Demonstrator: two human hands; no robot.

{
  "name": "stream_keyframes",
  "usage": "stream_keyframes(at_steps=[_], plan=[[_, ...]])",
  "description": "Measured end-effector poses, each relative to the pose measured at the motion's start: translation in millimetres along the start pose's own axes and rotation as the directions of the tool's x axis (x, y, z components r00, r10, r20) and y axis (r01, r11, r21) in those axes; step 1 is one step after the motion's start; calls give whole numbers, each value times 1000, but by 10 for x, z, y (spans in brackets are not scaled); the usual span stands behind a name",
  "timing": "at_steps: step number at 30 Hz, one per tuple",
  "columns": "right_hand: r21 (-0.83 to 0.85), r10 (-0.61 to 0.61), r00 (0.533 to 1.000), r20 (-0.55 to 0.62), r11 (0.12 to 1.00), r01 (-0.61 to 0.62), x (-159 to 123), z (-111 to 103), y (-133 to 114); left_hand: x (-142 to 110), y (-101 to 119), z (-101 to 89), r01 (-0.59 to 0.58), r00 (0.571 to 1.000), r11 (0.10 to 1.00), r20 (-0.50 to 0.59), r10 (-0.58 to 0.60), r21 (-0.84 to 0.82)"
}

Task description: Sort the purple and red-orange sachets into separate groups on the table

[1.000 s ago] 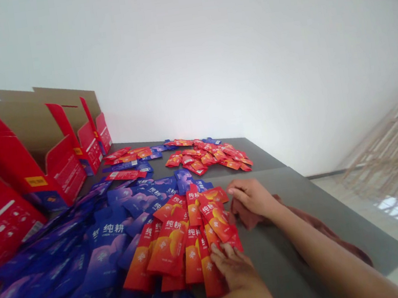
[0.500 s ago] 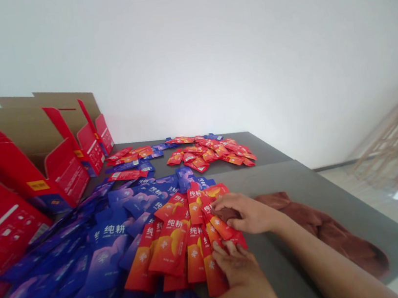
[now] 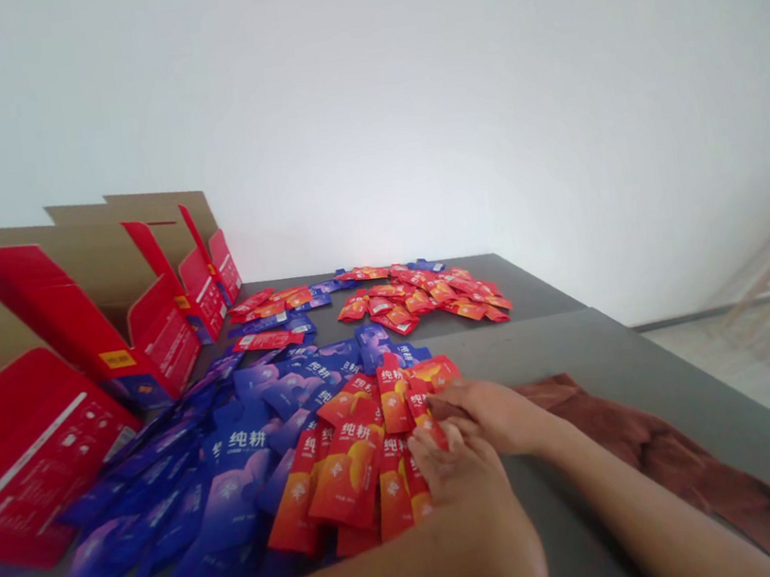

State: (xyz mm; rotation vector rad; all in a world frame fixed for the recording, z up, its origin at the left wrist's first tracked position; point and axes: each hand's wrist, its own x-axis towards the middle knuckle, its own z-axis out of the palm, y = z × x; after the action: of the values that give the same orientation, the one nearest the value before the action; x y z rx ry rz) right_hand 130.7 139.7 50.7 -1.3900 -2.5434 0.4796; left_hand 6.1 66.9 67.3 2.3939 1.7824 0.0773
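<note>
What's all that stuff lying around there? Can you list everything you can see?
Red sachets: a fanned bunch, red-orange, near table edge under the hands.
Far red sachets: a scattered heap, red, far side of table.
Blue sachets: many, blue-purple, spread left of the red bunch.
Boxes: several, red outside and brown inside, open, along the left side.
Cloth: one, reddish brown, on the table at right, under the right forearm.
Table: one, dark grey.
Wall: white, behind the table.
Left hand: on the red sachets' right edge.
Right hand: fingers on the same sachets, beside the left hand.
</note>
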Motion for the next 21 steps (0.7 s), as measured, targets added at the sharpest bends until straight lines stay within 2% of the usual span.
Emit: stream_keyframes(at_steps=[2,4,6,7,10,12,15,18,19,21], plan=[[77,38,999,4,996,-39,-40,-25,20,-34,22,117,-36,992,997,126,28,63],[187,14,998,56,982,-24,-58,-59,54,-48,41,202,-49,966,992,258,17,117],[231,-49,995,82,972,29,-8,-72,81,-39,52,234,-33,944,991,330,-12,131],[210,-67,996,50,976,55,47,-61,87,-30,57,231,-23,939,991,343,-24,131],[73,-101,987,-123,991,111,264,18,66,-15,72,184,12,936,987,344,-67,159],[19,-146,974,-171,988,152,347,56,22,-17,79,165,20,941,984,329,-79,178],[38,-227,968,-103,972,232,251,16,-76,-11,83,257,35,945,980,314,-95,194],[117,-286,958,31,953,280,43,-73,-163,20,93,490,81,942,977,303,-140,199],[124,-282,958,51,954,274,8,-85,-176,30,100,570,102,948,973,276,-158,206],[77,-231,973,19,970,229,31,-66,-167,39,113,687,119,954,970,246,-171,212]])
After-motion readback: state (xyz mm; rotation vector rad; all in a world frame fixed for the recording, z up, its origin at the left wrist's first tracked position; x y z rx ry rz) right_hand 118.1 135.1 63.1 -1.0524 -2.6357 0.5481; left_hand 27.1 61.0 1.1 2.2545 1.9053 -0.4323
